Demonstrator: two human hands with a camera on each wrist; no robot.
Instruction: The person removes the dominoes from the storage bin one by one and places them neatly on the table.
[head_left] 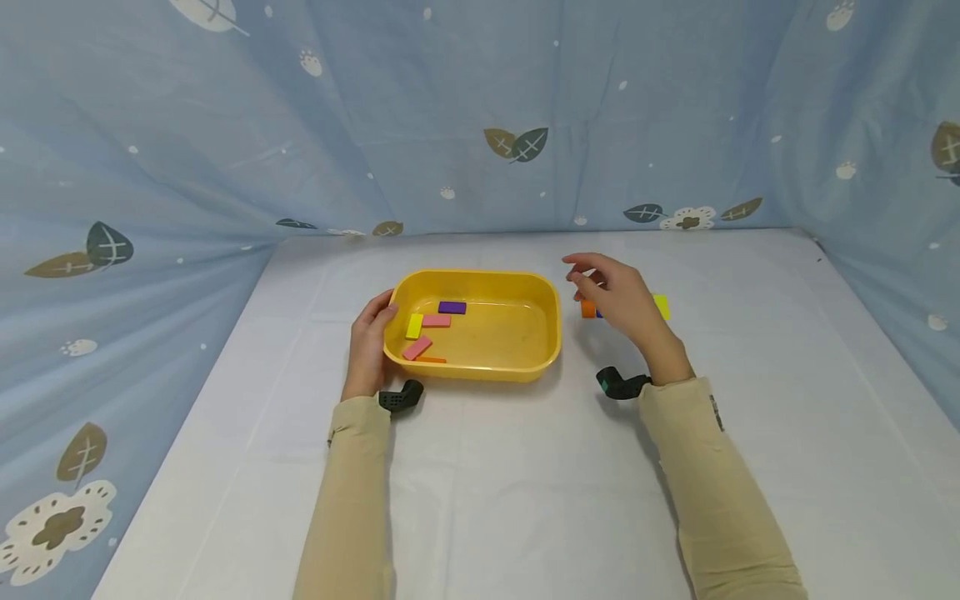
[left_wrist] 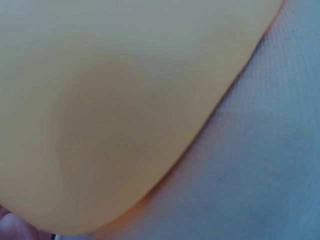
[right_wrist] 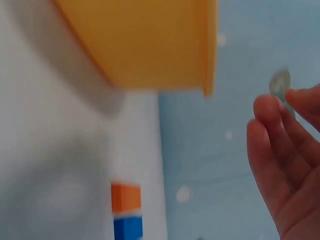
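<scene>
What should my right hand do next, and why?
Probably lower your right hand to the orange block beside the yellow tray: that hand hovers higher, apparently empty, while your left hand steadies the tray, which already contains other blocks.

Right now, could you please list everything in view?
Table: one, white, across foreground
Tray: one, yellow, on table
Inside blocks: five visible, purple, yellow, orange, two pink, in tray
Outside blocks: three visible, orange, blue, yellow-green, right of tray
Curtain: one, blue, behind and beside table
Wrist cameras: two, black, at wrists
Sleeves: two, beige, on forearms
Left hand: one, gripping tray's left end
Right hand: one, above outside blocks, partly hiding them
</scene>
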